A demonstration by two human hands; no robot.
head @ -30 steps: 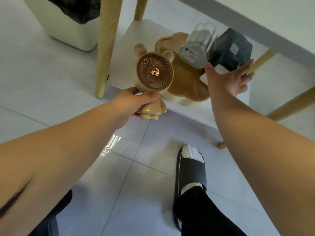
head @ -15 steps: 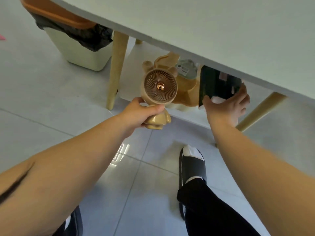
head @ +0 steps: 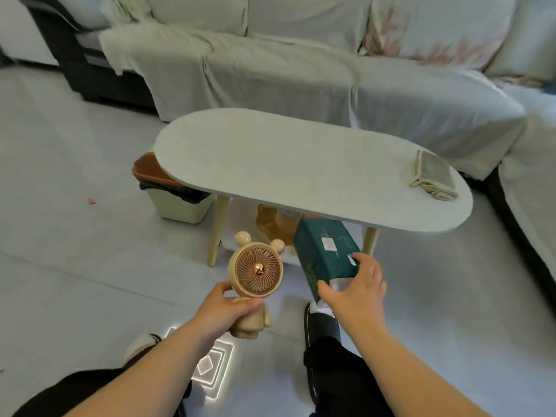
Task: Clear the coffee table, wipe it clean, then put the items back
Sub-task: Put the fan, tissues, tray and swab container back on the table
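My left hand (head: 224, 308) grips a beige bear-shaped fan (head: 255, 278) by its neck, held upright in front of the coffee table (head: 285, 164). My right hand (head: 356, 291) holds a dark green tissue pack (head: 326, 254), lifted clear of the lower shelf and just below the table's near edge. A folded grey cloth (head: 433, 177) lies on the right end of the white oval tabletop. A tan flower-shaped dish (head: 275, 225) stays on the lower shelf, mostly hidden under the tabletop.
A cream waste bin (head: 174, 197) with an orange rim and black liner stands at the table's left end. A covered sofa (head: 301, 64) runs behind the table and along the right. My slippered feet (head: 320, 326) are on the tiled floor.
My view has risen from under the table to above it. Both hands have pulled back from the lower shelf, the right one bringing out the green tissue pack, the left still holding the fan.
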